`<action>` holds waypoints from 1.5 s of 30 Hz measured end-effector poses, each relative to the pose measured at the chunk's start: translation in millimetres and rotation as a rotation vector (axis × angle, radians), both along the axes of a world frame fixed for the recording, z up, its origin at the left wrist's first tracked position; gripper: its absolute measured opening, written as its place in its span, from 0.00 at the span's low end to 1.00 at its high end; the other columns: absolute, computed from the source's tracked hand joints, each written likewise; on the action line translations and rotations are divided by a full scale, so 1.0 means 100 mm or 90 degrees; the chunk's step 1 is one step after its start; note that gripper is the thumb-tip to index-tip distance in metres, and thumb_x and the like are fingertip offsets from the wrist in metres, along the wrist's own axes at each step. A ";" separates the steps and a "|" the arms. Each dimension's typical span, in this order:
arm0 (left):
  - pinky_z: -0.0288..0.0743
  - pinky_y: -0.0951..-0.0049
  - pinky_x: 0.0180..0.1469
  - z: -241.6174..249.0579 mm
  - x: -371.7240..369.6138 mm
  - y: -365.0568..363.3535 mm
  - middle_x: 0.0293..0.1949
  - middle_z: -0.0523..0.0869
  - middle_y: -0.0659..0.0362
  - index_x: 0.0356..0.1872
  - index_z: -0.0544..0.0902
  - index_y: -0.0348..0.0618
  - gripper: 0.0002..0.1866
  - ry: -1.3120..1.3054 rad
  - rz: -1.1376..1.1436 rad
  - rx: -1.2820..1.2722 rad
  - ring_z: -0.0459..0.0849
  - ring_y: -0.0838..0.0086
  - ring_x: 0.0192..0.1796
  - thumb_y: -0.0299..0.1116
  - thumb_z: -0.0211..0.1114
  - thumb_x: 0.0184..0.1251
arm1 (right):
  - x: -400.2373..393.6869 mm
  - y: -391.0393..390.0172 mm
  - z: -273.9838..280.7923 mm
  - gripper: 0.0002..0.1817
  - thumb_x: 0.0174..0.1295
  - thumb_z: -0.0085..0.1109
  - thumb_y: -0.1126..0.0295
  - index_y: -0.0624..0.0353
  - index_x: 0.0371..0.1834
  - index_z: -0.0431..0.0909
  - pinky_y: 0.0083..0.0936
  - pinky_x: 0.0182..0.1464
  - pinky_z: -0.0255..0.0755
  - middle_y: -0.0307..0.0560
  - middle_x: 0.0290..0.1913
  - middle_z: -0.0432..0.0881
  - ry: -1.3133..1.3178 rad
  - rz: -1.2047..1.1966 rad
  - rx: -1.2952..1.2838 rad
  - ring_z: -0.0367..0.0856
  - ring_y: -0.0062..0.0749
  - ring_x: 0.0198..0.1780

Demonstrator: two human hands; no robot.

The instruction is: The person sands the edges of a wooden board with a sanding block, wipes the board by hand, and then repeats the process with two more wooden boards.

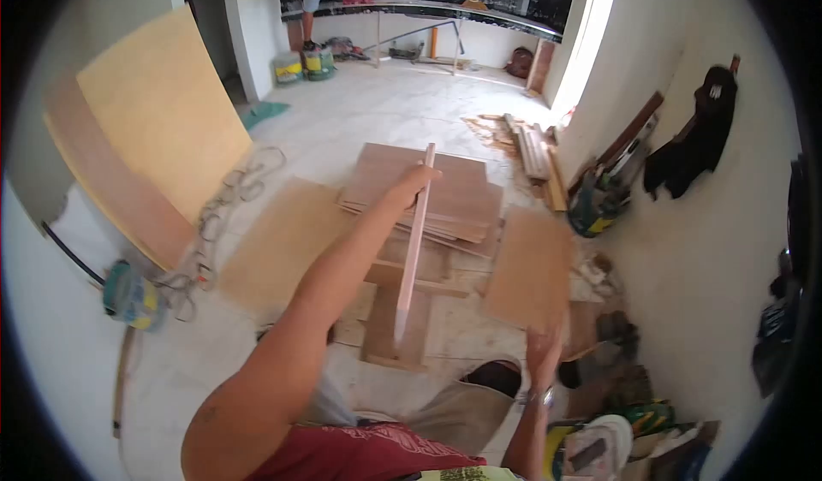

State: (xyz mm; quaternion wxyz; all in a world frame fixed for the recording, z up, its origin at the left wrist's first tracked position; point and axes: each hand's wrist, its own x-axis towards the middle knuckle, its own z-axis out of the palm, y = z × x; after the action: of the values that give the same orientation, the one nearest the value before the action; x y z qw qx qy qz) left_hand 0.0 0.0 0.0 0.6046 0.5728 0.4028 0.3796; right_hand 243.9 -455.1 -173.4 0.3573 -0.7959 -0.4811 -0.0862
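My left hand [417, 187] reaches far forward, its fingers wrapped round a long, narrow wooden strip [411, 263] whose near end points back toward me. Beneath it lies a stack of brown plywood panels [419, 169], with their edges unevenly aligned. My right hand [545, 353], wearing a wristwatch, is closed on the near edge of a lighter plywood panel [528, 263]; both are blurred. Between my legs and the stack, a wooden board [396, 323] and a crosspiece lie on the floor. A large thin sheet [287, 237] lies left of the stack.
Large plywood sheets [167, 113] lean on the left wall, near a loose cable [210, 224] and a bucket [133, 297]. Timber offcuts [531, 151], a tool bucket [599, 203] and clutter line the right side. Another person [310, 2] stands on buckets at the back.
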 end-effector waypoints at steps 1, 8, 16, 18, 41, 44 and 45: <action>0.70 0.60 0.37 0.10 0.14 -0.15 0.34 0.75 0.57 0.47 0.76 0.40 0.21 -0.002 0.027 -0.002 0.72 0.70 0.36 0.38 0.72 0.56 | 0.27 -0.08 0.10 0.28 0.69 0.63 0.62 0.72 0.65 0.73 0.46 0.62 0.74 0.70 0.59 0.80 -0.029 -0.004 -0.006 0.79 0.64 0.60; 0.72 0.62 0.40 0.00 -0.10 -0.09 0.39 0.77 0.54 0.51 0.75 0.34 0.23 -0.027 0.006 0.014 0.75 0.69 0.40 0.36 0.69 0.58 | -1.03 -1.38 0.92 0.45 0.68 0.63 0.47 0.65 0.78 0.59 0.34 0.68 0.68 0.59 0.70 0.74 0.718 0.110 -0.322 0.75 0.44 0.67; 0.75 0.61 0.44 0.18 -0.19 -0.28 0.41 0.79 0.53 0.52 0.74 0.32 0.23 -0.048 0.020 -0.061 0.78 0.68 0.41 0.34 0.69 0.59 | -1.31 -0.48 2.97 0.53 0.63 0.60 0.33 0.73 0.74 0.62 0.55 0.73 0.61 0.71 0.71 0.71 0.484 0.632 0.372 0.72 0.58 0.71; 0.76 0.61 0.45 0.30 -0.17 -0.41 0.42 0.79 0.53 0.51 0.75 0.32 0.22 -0.021 0.057 -0.036 0.79 0.67 0.42 0.34 0.69 0.59 | -1.49 -0.37 3.31 0.49 0.67 0.56 0.37 0.74 0.74 0.62 0.53 0.72 0.62 0.71 0.71 0.71 0.533 0.836 0.469 0.73 0.59 0.70; 0.81 0.54 0.49 0.44 -0.16 -0.42 0.47 0.80 0.46 0.62 0.71 0.34 0.31 0.029 -0.021 -0.063 0.83 0.58 0.45 0.35 0.69 0.58 | -0.89 0.26 3.45 0.28 0.72 0.56 0.52 0.59 0.67 0.66 0.49 0.66 0.63 0.57 0.59 0.73 0.560 1.153 0.810 0.72 0.49 0.60; 0.80 0.57 0.50 0.34 -0.20 -0.30 0.47 0.80 0.47 0.64 0.70 0.34 0.33 0.051 -0.018 -0.052 0.83 0.59 0.46 0.35 0.69 0.57 | -0.83 0.25 3.44 0.26 0.72 0.56 0.54 0.59 0.65 0.68 0.48 0.65 0.65 0.56 0.57 0.74 0.545 1.159 0.828 0.73 0.47 0.58; 0.80 0.58 0.50 0.39 -0.22 -0.31 0.47 0.81 0.48 0.65 0.70 0.35 0.34 0.040 -0.009 -0.040 0.83 0.59 0.47 0.35 0.69 0.57 | -0.83 0.25 3.43 0.26 0.72 0.56 0.54 0.59 0.65 0.68 0.47 0.64 0.65 0.55 0.56 0.74 0.545 1.165 0.834 0.73 0.47 0.57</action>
State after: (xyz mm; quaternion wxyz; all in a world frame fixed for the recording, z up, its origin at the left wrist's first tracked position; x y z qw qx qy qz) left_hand -22.1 -31.2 38.6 0.6116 0.5681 0.4296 0.3444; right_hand 161.4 -430.6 169.4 0.7531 0.2085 -0.5750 0.2423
